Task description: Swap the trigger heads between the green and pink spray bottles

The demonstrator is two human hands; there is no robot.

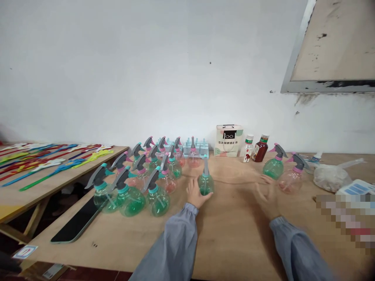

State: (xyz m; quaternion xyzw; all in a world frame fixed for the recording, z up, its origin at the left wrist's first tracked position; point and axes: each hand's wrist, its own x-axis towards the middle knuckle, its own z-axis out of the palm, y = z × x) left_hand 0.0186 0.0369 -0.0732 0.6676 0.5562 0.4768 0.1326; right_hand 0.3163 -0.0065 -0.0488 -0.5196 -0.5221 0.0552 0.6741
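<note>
My left hand (197, 194) is closed round the left side of a green spray bottle (206, 184) with a grey and turquoise trigger head; the bottle stands upright on the wooden table. Motion blurs my right hand (268, 197), but its fingers look apart and nothing shows in them. Just beyond it stand a green spray bottle (273, 168) and a pink spray bottle (290, 181), both with grey and pink heads. To the left of my left hand, several more green and pink spray bottles are grouped in rows, among them a green one (158, 201) at the front.
A black phone (77, 222) lies at the table's left. Light-blue racks (202, 149), a paper bag (228, 142) and two labelled bottles (260, 149) stand along the wall. At right sits a clear plastic bag (331, 177). Colourful strips (55, 166) cover the neighbouring table.
</note>
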